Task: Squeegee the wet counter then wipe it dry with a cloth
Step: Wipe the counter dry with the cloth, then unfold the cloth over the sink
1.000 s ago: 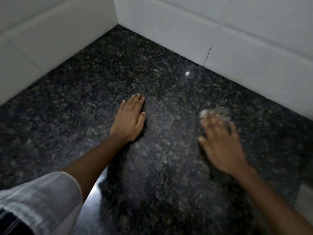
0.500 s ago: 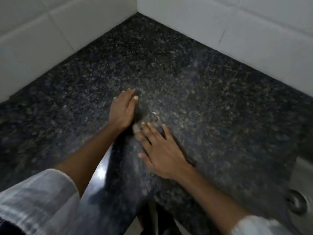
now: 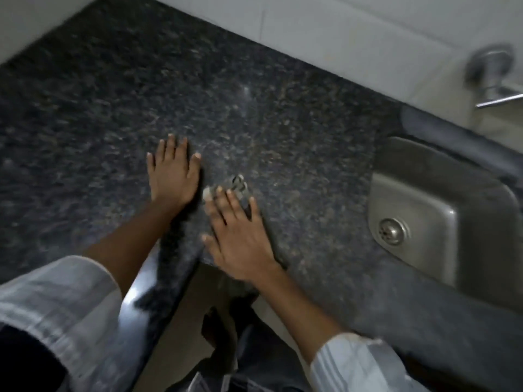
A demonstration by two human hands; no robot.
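The dark speckled granite counter fills most of the view. My left hand lies flat on it, palm down, fingers apart, holding nothing. Just to its right my right hand presses down on a small grey cloth. Only a crumpled bit of the cloth shows beyond the fingertips; the rest is hidden under the hand. The two hands sit close together without touching. No squeegee is in view. The picture is blurred by motion.
A steel sink with a round drain is set into the counter at the right. A chrome tap sticks out of the white tiled wall above it. The counter's front edge runs below my hands.
My right hand swept the cloth left across the counter and now rests beside my left hand. The view has swung right, bringing the sink and tap into sight.
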